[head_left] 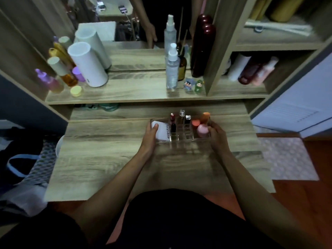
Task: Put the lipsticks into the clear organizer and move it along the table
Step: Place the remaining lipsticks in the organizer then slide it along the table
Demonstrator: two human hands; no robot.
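A clear acrylic organizer (pixel 181 139) with small square compartments sits on the wood-grain tabletop (pixel 107 159), toward its far edge, held between both hands. The left hand (pixel 150 134) grips the organizer's left end, fingers curled round the side and thumb resting on top of a white rectangular box with dark lettering (pixel 162 131) that fills the left compartment. The right hand (pixel 216 134) closes on the right end, fingers wrapped round the outer wall just beside the sponges.

Four lipstick-like tubes stand upright in the middle compartments: a dark red lipstick (pixel 172 117) at the back left, a second dark tube (pixel 173 127) right in front of it, a slim tube with a clear cap (pixel 181 115) beside them, and a black tube with a silver cap (pixel 188 119) further right. The front compartments look bare, though blur makes them hard to read. In the right compartment lie three makeup sponges: an orange one (pixel 205 116), a coral one (pixel 195 123) and a pink one (pixel 203 131), touching each other.

On the shelf (pixel 134 90) behind, against a mirror, stand a tall white cylinder (pixel 88 65), a clear spray bottle (pixel 172 69) and a dark red bottle (pixel 202 51).
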